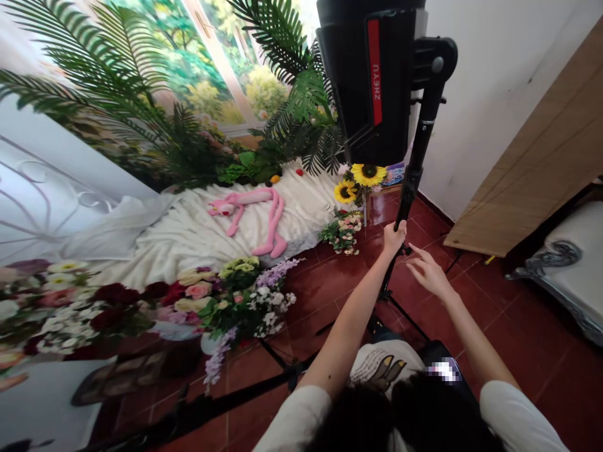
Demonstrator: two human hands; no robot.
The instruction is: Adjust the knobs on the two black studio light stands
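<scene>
Red floor tiles [527, 358] spread out below. Above them, the left hand [394, 238] is wrapped around a thin black pole [411, 182]. Toward 4 o'clock from it, the right hand [431, 275] is held open and spread out, just beside a small knob [406, 250] on the pole; I cannot tell if they touch. Up at 12 o'clock, the pole joins a big, boxy black lamp [355, 88] with a red stripe [374, 72] that says ZHEYU. Yellow sunflowers [369, 172] stand at 11 o'clock. Between 9 and 10 o'clock, a floppy pink toy [260, 196] lies on a fluffy white blanket [183, 229].
</scene>
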